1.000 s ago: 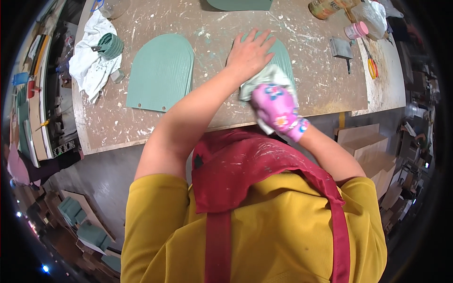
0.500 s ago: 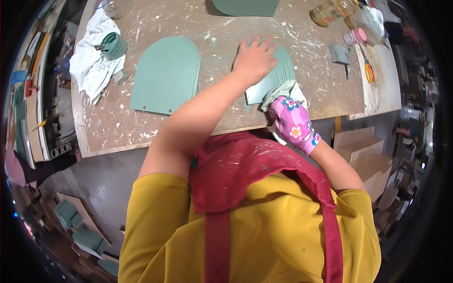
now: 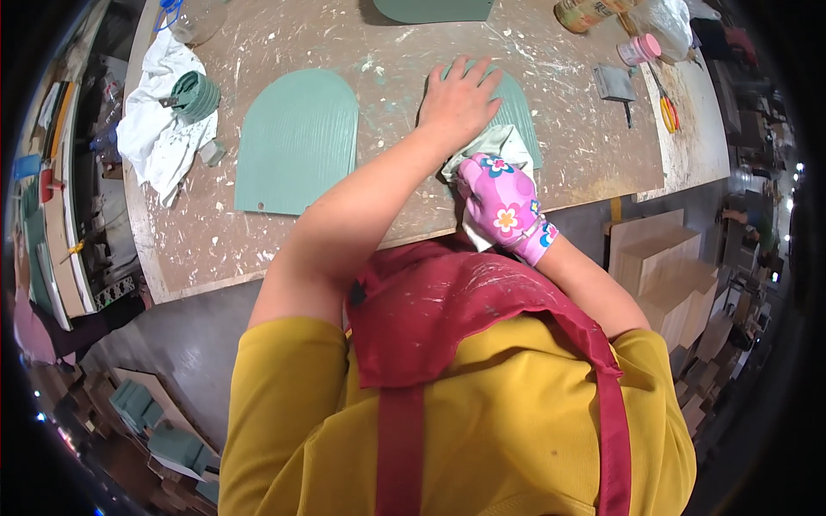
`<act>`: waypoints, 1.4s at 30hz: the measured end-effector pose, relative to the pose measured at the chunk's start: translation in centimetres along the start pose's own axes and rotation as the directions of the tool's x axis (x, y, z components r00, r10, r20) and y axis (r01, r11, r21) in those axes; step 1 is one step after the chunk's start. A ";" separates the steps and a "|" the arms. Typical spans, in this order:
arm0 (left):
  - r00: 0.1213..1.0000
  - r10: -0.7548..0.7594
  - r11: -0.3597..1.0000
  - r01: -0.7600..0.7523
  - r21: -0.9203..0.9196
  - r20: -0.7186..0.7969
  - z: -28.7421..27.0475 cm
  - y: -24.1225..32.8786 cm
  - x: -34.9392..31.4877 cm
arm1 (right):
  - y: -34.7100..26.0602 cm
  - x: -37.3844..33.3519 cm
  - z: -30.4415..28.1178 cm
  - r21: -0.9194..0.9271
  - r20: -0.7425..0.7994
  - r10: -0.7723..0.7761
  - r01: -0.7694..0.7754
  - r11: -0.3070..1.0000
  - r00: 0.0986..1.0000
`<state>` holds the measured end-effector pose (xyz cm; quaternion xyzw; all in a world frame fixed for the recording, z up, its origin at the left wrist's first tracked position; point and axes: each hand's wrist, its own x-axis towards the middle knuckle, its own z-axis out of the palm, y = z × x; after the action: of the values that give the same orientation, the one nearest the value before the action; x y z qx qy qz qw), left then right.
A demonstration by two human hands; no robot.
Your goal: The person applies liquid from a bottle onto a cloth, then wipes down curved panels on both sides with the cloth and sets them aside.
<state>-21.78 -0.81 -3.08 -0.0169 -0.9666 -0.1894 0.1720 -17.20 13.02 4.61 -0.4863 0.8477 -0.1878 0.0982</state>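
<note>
A green round-ended board (image 3: 520, 112) lies on the worktable under my hands. My bare left hand (image 3: 459, 100) is spread flat on its upper left part. In a pink flowered glove, my right hand (image 3: 503, 199) is closed round a crumpled pale cloth (image 3: 506, 140), which lies over the board's near edge and hides it. To the left, a second green board (image 3: 298, 142) of the same shape lies flat, with a small hole near its lower left corner.
A green paint pot (image 3: 195, 95) stands on a white rag (image 3: 165, 142) at left, beside a small grey block (image 3: 212, 153). Another green board (image 3: 434, 9) lies at the far edge. Toward the right are scissors (image 3: 669, 113), a pink-lidded jar (image 3: 638, 50) and a grey flat tool (image 3: 614, 83).
My right hand has moved left with the cloth, along the board's near edge. My left hand stays spread on the board. The whole view has shifted slightly.
</note>
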 end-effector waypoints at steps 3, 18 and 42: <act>1.000 -0.008 1.000 0.008 0.011 -0.013 -0.2 -0.5 -0.2 | 2.5 -1.9 -1.5 -0.048 -0.036 0.218 -0.219 0.974 0.975; 1.000 -0.019 1.000 0.019 0.021 0.018 -0.1 -0.3 0.2 | 0.5 -0.8 0.2 -0.052 -0.035 0.130 -0.132 0.990 0.991; 0.996 -0.060 0.998 0.060 0.009 0.065 -0.8 0.1 -0.1 | 3.1 -3.2 -0.8 0.002 -0.168 0.271 -0.275 0.961 0.948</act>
<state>-21.41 -0.98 -2.39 0.0064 -0.9724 -0.1904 0.1345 -18.34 17.34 4.04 -0.3480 0.9141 -0.2031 0.0466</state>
